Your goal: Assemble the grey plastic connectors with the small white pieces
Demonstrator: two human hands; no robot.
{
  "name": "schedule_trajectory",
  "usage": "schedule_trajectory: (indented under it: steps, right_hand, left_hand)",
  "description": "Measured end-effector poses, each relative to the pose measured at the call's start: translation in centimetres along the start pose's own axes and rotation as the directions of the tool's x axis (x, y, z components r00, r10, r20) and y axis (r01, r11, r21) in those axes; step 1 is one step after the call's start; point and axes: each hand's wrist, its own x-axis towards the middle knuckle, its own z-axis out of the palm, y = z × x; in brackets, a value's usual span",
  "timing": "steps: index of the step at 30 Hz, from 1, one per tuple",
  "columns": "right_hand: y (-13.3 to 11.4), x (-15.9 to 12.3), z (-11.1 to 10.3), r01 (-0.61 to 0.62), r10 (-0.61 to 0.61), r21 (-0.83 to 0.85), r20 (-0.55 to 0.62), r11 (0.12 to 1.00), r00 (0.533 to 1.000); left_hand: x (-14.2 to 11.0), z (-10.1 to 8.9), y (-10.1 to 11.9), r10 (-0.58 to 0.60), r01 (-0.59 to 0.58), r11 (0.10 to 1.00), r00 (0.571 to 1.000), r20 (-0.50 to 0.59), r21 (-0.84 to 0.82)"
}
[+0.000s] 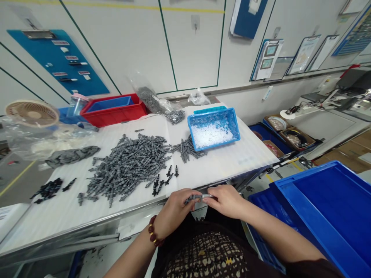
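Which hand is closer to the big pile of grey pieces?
Left. The left hand is on the person's side of the grey pile, off to its right; the right hand is even farther right.

The shirt [208, 255] and its right sleeve [315, 268] are dark; the front has uneven beige blocks and a small yellow mark [228, 261]. The left wrist [160, 227] has a bracelet [152, 230] of round, dark red beads with golden pieces. Left hand [180, 204] and right hand [226, 199] are bare.
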Motion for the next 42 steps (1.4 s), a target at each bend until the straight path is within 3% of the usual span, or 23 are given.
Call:
schedule_trajectory:
  steps: [4, 7, 11, 13, 16, 21, 23, 26, 29, 32, 33, 35, 38, 40, 42]
  right_hand:
    - [0.1, 0.5, 0.4, -0.104, 0.104, -0.021, -0.011, 0.994, 0.995]
    - [0.9, 0.2, 0.9, -0.118, 0.120, 0.044, -0.029, 0.992, 0.992]
    - [3.4, -1.4, 2.7, -0.109, 0.143, 0.210, -0.155, 0.972, 0.978]
    - [5.2, -2.4, 4.2, -0.108, 0.170, 0.262, -0.228, 0.959, 0.959]
    - [7.6, -3.8, 6.0, -0.142, 0.244, 0.312, -0.319, 0.939, 0.916]
    - [9.3, -5.9, 6.3, -0.159, 0.285, 0.367, -0.321, 0.916, 0.903]
    - [9.1, -6.4, 5.6, -0.179, 0.312, 0.393, -0.306, 0.902, 0.900]
    - [8.7, -6.8, 3.9, -0.195, 0.372, 0.461, -0.331, 0.865, 0.867]
    - [8.5, -6.9, 1.5, -0.163, 0.418, 0.519, -0.422, 0.839, 0.805]
    - [8.8, -6.9, -1.1, -0.155, 0.482, 0.570, -0.484, 0.807, 0.730]
    - [9.0, -6.8, -1.9, -0.160, 0.528, 0.612, -0.487, 0.775, 0.696]
    - [9.4, -6.3, -3.2, -0.106, 0.622, 0.729, -0.487, 0.676, 0.613]
    - [10.1, -4.4, -4.8, 0.157, 0.696, 0.852, -0.502, 0.499, 0.514]
    - [10.6, -2.5, -5.8, 0.317, 0.731, 0.873, -0.485, 0.371, 0.480]
    - [11.3, -0.4, -6.5, 0.387, 0.777, 0.894, -0.405, 0.226, 0.482]
  left_hand:
    - [0.0, 0.1, -0.2, -0.015, 0.015, 1.000, 1.000, -0.011, -0.006]
    - [-0.2, -0.1, -0.5, -0.089, 0.085, 0.994, 0.995, -0.044, -0.072]
    - [-0.2, -1.8, -1.6, -0.246, 0.227, 0.967, 0.950, -0.190, -0.117]
    - [0.2, -3.6, -2.6, -0.276, 0.289, 0.957, 0.902, -0.332, -0.010]
    - [1.2, -7.5, -4.5, -0.281, 0.434, 0.885, 0.787, -0.549, 0.170]
    - [3.4, -13.6, -8.0, -0.316, 0.607, 0.773, 0.618, -0.720, 0.182]
    - [4.1, -15.2, -9.0, -0.335, 0.649, 0.740, 0.582, -0.741, 0.175]
    - [4.2, -16.1, -9.5, -0.351, 0.671, 0.721, 0.566, -0.746, 0.170]
    - [3.5, -15.1, -8.9, -0.232, 0.621, 0.742, 0.592, -0.772, 0.253]
    - [2.0, -11.8, -7.6, 0.114, 0.410, 0.787, 0.637, -0.762, 0.460]
    - [1.4, -10.3, -7.2, 0.215, 0.336, 0.791, 0.630, -0.747, 0.511]
    - [0.2, -6.8, -6.4, 0.381, 0.189, 0.783, 0.609, -0.696, 0.593]
    - [-1.3, -1.6, -5.9, 0.485, 0.009, 0.756, 0.664, -0.569, 0.655]
    - [-1.9, 0.9, -5.9, 0.534, -0.110, 0.729, 0.710, -0.460, 0.676]
    - [-2.1, 2.3, -6.2, 0.550, -0.171, 0.714, 0.737, -0.393, 0.679]
